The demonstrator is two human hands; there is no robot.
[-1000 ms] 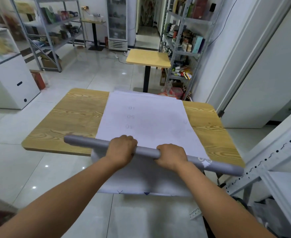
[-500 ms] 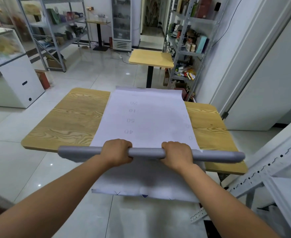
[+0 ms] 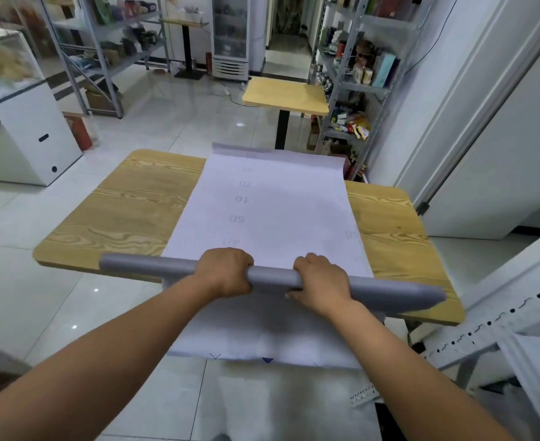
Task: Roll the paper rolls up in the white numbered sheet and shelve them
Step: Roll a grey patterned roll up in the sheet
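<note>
Item: long grey paper roll, lying crosswise on the white numbered sheet at the near edge of the wood-grain worktop, both ends reaching past the sheet's sides. Holding: left hand and right hand each wrapped over the roll from above, fingers curled round it, set close together about its middle. Sheet: runs the worktop's length, faint numerals up its centre, near end hanging off the worktop below the roll, far end slightly curled past the far edge. Handling, as judged: square the roll to the sheet's side edges first, since its right end sits a little nearer the person. Then lift the hanging flap up over the roll and turn it away under even pressure from both hands, so the wrap does not cone. Change: compared with a second ago the roll lies less askew to the near edge, and both grips are unchanged. Adjacent: grey perforated shelf rack, right.
</note>
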